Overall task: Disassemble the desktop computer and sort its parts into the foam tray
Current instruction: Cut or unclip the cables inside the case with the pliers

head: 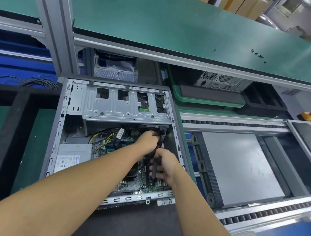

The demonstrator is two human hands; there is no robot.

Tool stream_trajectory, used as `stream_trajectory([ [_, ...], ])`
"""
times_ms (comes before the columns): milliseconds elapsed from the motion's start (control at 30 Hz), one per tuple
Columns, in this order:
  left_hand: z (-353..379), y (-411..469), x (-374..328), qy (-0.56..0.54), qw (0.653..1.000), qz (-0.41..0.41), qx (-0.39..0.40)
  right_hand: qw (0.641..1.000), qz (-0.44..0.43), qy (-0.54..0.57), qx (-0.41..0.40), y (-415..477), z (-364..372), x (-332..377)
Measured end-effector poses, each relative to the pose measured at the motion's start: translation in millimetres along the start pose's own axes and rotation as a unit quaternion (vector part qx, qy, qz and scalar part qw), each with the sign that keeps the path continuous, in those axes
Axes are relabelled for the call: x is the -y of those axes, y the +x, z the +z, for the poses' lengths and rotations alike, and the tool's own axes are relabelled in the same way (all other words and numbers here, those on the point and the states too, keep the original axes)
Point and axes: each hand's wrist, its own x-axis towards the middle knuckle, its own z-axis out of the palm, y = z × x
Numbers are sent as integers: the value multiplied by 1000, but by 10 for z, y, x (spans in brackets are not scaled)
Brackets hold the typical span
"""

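Head view: near the right wall of the open grey metal computer case [57,134], your left hand [148,139] and right hand [165,165] both grip the black cable bundle [161,137].

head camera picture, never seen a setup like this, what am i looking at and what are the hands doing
There is no robot here: the one picture comes from a camera worn on a person's head, looking down at their own bare arms. In front lies a desktop computer on its side with its cover off, showing the green circuit board and the grey power box. The left hand and the right hand both grip a bundle of black cables inside it. The black foam tray sits to the left; a flat grey panel lies to the right. Small dark screws sit on the green shelf above.
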Motion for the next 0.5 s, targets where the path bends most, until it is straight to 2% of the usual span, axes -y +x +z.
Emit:
stream_trajectory([
  [367,16,-14,-44,-12,1000,-10,3,999,-41,-2,-21,-39,19,57],
  [500,7,-34,-53,-1,1000,-23,9,997,-53,-40,-36,-65,24,50],
])
